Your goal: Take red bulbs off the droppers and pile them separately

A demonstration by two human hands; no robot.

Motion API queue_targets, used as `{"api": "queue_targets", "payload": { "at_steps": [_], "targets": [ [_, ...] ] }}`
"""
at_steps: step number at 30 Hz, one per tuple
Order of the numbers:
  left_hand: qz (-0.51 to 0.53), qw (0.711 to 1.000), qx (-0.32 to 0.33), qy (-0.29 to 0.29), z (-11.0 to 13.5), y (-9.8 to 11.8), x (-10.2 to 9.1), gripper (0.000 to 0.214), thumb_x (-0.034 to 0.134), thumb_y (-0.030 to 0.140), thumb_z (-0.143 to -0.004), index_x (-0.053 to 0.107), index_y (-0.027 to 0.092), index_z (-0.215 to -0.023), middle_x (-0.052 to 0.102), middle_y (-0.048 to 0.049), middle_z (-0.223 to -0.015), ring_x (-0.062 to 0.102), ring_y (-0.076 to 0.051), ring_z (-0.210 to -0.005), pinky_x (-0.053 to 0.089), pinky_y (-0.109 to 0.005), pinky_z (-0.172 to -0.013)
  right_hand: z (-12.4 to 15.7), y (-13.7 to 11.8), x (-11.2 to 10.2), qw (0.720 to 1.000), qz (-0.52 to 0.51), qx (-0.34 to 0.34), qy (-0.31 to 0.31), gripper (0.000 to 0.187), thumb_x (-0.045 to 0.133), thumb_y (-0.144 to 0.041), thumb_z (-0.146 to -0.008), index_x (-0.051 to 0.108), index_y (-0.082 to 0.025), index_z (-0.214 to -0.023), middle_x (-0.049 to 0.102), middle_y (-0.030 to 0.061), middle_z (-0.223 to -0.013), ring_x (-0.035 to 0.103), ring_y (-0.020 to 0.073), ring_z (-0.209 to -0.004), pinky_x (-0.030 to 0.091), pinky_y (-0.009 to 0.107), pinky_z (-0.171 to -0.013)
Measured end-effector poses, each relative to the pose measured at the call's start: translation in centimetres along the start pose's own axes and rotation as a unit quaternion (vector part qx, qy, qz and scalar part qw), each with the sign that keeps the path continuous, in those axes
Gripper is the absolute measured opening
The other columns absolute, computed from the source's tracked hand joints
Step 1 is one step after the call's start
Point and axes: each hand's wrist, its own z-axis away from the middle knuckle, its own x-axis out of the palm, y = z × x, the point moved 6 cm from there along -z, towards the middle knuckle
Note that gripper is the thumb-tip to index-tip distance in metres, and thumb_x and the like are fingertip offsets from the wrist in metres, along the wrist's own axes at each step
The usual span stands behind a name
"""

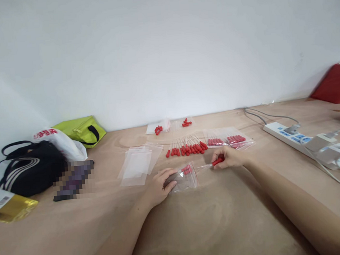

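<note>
1. A wooden table [213, 226] carries the work, with a power strip [291, 135] lying well off to the right of the right hand.
2. Empty clear bags [136, 165] lie just beyond the left hand [158, 187]. Loose red-bulbed droppers [186, 149] sit in a row beyond both hands.
3. The left hand clasps a clear zip bag [186, 179] containing red bulbs, resting on the table.
4. The right hand [229, 157] pinches one dropper [216, 161] by its red bulb, tip at the bag's mouth.

Worktop [212, 218]: bare plywood, matt, smooth, grain visible. Zip pouch [187, 178] mid-worktop: thin clear plastic, glossy, crinkled. Dropper [218, 161] beside it: red bulb looks rubbery and matt, stem clear. Empty pouches [136, 165]: same clear film. Power strip [285, 134] near right edge: white hard plastic, smooth. Black bag [29, 170] at left edge: matt woven cloth. Lime bag [80, 130]: slightly shiny fabric. Box [14, 208], left edge: gold, glossy.
</note>
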Motion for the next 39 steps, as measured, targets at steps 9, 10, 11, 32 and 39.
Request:
{"api": "queue_targets", "payload": {
  "at_steps": [9,10,11,32,39],
  "targets": [
    [0.048,0.998,-0.005,0.042,0.0,-0.1,-0.6,0.029,0.051,0.028,-0.079,0.056,0.02,-0.106,0.059,-0.0055,-0.111,0.054,-0.017,-0.103,0.043,-0.033,-0.091,1.4,-0.1,-3.3,0.98,-0.179,0.056,0.068,0.024,0.076,-0.029,-0.051,0.063,-0.014,-0.065,0.061,-0.0013,-0.054,0.055,0.0091,-0.046,0.044,0.021,-0.046],
    [0.061,0.996,-0.012,0.062,-0.2,0.0,-0.9,0.028,0.051,0.03,-0.079,0.058,0.02,-0.104,0.059,-0.0056,-0.11,0.054,-0.017,-0.103,0.042,-0.034,-0.091,1.2,-0.3,-3.1,0.97,-0.215,0.064,0.088,0.023,0.076,-0.028,-0.051,0.063,-0.015,-0.065,0.061,-0.0019,-0.053,0.055,0.0088,-0.045,0.045,0.021,-0.046],
    [0.078,0.993,-0.025,0.082,-0.4,0.1,-1.1,0.026,0.051,0.032,-0.079,0.06,0.02,-0.101,0.06,-0.0056,-0.109,0.054,-0.018,-0.103,0.042,-0.035,-0.092,1.0,-0.5,-2.5,0.958,-0.254,0.072,0.11,0.023,0.077,-0.027,-0.051,0.062,-0.015,-0.064,0.06,-0.0026,-0.051,0.055,0.0086,-0.045,0.045,0.02,-0.046],
    [0.441,0.803,-0.377,0.137,-10.3,-4.8,-1.0,0.011,0.063,0.013,-0.072,0.055,0.011,-0.067,0.06,-0.0005,-0.065,0.058,-0.007,-0.061,0.047,-0.017,-0.061,-1.4,-2.0,4.7,0.957,-0.115,-0.002,0.266,0.037,0.057,-0.052,-0.068,0.05,-0.017,-0.058,0.048,-0.0033,-0.051,0.039,0.0074,-0.047,0.032,0.021,-0.045],
    [0.383,0.819,-0.422,0.069,-14.1,-6.3,1.2,0.029,0.049,0.03,-0.084,0.05,0.013,-0.108,0.054,-0.0074,-0.106,0.056,-0.017,-0.09,0.049,-0.037,-0.075,-1.8,-1.1,5.7,0.965,-0.096,0.009,0.245,0.035,0.055,-0.05,-0.069,0.052,-0.017,-0.059,0.051,-0.0018,-0.054,0.041,0.0086,-0.049,0.033,0.021,-0.046]
  ]
}}
